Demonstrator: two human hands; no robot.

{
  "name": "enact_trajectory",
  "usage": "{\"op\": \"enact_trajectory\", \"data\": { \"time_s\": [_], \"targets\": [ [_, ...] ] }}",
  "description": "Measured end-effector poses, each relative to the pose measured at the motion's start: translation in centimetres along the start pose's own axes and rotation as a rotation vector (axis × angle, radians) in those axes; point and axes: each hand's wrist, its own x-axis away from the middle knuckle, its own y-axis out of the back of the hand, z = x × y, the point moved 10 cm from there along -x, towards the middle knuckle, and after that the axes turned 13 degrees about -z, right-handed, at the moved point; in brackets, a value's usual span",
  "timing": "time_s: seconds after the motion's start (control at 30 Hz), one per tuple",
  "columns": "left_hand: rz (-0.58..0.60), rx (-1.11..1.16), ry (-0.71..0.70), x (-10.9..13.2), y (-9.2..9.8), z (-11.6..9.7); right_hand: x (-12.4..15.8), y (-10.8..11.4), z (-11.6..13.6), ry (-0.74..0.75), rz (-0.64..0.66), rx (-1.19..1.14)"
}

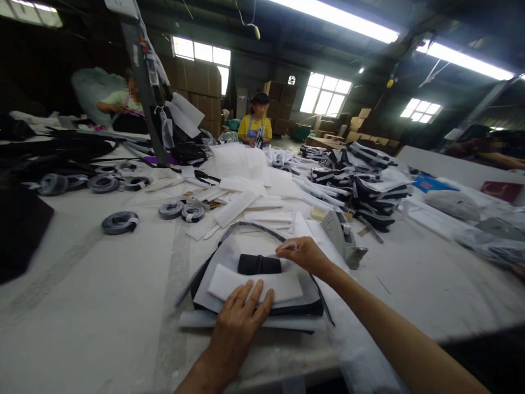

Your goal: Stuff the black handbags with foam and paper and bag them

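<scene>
A flat black bag piece [258,311] with a pale translucent sheet [219,260] over it lies on the table before me. Across its front part rests a folded strip of white foam [283,287]. My left hand [241,314] lies on this foam with fingers stretched out. Just behind the foam is a black wrapped handle [259,265]. My right hand [305,254], at the bag piece's back right, pinches a small translucent strip [289,245] that looks like tape. A long dark strap [262,225] curves round the back of the piece.
A grey tape dispenser [340,235] stands right of my right hand. Rolled grey straps [120,222] lie at left. White foam sheets [240,164] and stacked black bag pieces [373,191] fill the back. Beyond the table, a person in a yellow top [255,127] handles something.
</scene>
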Motion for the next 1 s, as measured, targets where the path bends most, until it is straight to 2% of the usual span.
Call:
{"op": "enact_trajectory", "data": {
  "time_s": [0.1,0.17,0.3,0.43,0.53,0.67,0.8,0.9,1.0],
  "targets": [
    [0.081,-0.013,-0.035,0.0,-0.3,-0.3,4.3,-2.4,3.1,0.242,0.089,0.300],
    [0.079,-0.002,-0.031,0.1,-0.2,-0.5,7.4,-4.0,4.0,0.380,0.093,0.479],
    [0.087,0.030,-0.009,0.4,-0.3,-0.7,11.4,-4.5,5.5,0.559,-0.096,0.550],
    [0.132,0.048,-0.019,0.2,-0.3,-0.6,12.6,-2.5,6.8,0.580,-0.338,0.401],
    [0.170,0.083,-0.031,0.1,-0.3,-0.6,13.5,-1.7,7.8,0.613,-0.425,0.329],
    [0.186,0.099,-0.024,0.3,-0.5,-0.6,15.0,-2.6,8.7,0.702,-0.372,0.336],
    [0.183,0.104,-0.024,0.9,-0.9,-0.6,15.6,-3.5,8.4,0.708,-0.350,0.415],
    [0.185,0.113,-0.032,1.2,-1.1,-0.6,15.9,-3.6,8.0,0.710,-0.343,0.435],
    [0.190,0.108,-0.039,1.3,-1.2,-0.7,16.4,-2.8,7.8,0.707,-0.288,0.325]
  ]
}}
